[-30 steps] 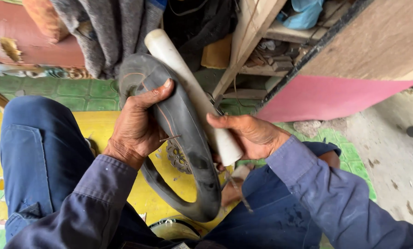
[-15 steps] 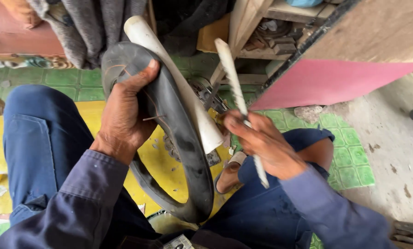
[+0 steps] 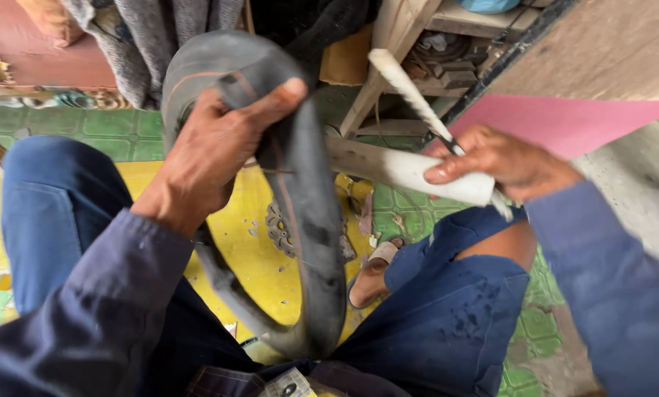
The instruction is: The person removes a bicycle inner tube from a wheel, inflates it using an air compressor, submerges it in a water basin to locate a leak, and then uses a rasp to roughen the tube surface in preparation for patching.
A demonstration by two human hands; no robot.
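I see a floor of green patterned tiles (image 3: 112, 132) with a yellow mat (image 3: 252, 250) over it, wooden shelving (image 3: 388, 44) behind and a pink panel (image 3: 564, 121) at right. Count: 1 black rubber inner tube (image 3: 307, 220), 1 white pipe (image 3: 425, 175), 1 slim rasp-like tool (image 3: 406, 88), 1 sandal (image 3: 370, 272). The tube hangs looped between the knees — the left hand (image 3: 212, 158) is clenched around its upper bend, thumb on top. The right hand (image 3: 502, 162) is closed over the pipe end and tool together.
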